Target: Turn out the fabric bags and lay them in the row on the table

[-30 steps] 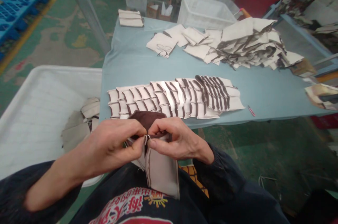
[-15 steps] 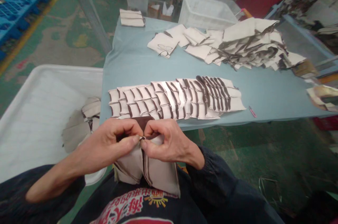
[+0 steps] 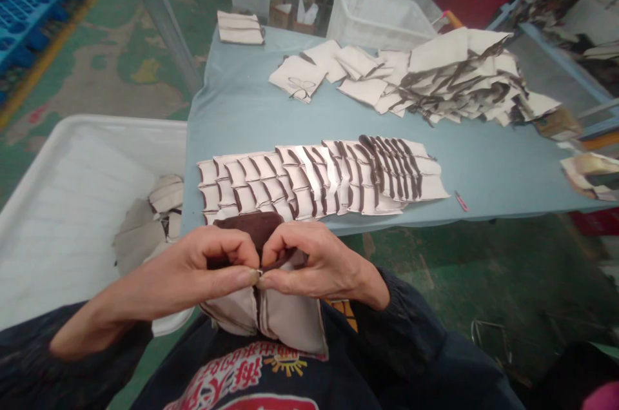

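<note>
Close to my body, both hands pinch a sewn fabric piece (image 3: 290, 316), off-white with dark brown edges and a seam down its middle. My left hand (image 3: 213, 268) grips it from the left, thumb against forefinger. From the other side my right hand (image 3: 314, 265) pinches the same seam, so the fingertips of both hands nearly meet. A dark brown flap (image 3: 254, 224) of the piece rises behind the fingers. What lies exactly between the fingertips is too small to make out. Just beyond, overlapping rows of similar fabric pieces (image 3: 309, 181) lie along the table's near edge.
The blue-covered table (image 3: 232, 100) bears a heap of fabric pieces (image 3: 464, 78), glasses (image 3: 300, 87), a small stack (image 3: 240, 28) and a pink-handled tool (image 3: 461, 201). At left stands a white bin (image 3: 62, 184) with fabric inside. A translucent crate (image 3: 377, 17) stands behind the table.
Both hands have moved slightly downward with the fabric piece, which now bends more toward my body. More of the brown flap shows above the fingers.
</note>
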A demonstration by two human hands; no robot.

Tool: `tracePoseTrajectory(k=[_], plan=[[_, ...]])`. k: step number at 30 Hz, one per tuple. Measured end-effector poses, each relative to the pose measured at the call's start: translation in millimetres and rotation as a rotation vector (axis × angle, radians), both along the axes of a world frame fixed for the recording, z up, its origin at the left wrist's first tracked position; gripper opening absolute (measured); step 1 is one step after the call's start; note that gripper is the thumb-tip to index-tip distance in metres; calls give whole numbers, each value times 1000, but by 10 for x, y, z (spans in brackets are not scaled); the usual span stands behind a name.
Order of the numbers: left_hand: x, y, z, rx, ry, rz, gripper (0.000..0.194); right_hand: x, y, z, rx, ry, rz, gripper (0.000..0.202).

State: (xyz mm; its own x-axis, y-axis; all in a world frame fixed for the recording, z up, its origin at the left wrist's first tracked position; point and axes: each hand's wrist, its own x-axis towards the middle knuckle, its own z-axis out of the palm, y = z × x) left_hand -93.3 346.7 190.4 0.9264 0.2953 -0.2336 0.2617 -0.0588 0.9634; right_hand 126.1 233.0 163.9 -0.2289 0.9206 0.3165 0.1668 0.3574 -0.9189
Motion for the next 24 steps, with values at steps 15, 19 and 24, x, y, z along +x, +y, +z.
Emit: tracePoseTrajectory(k=[15, 19, 24], plan=[[-8, -24, 13, 207, 24, 81, 33, 14, -2, -6, 413, -415, -176, 14], [-39, -31, 7, 213, 38, 102, 36, 10, 24, 14, 480, -486, -182, 21], [-104, -15, -16, 232, 43, 104, 38, -39, 53, 19, 540, -587, -191, 27]])
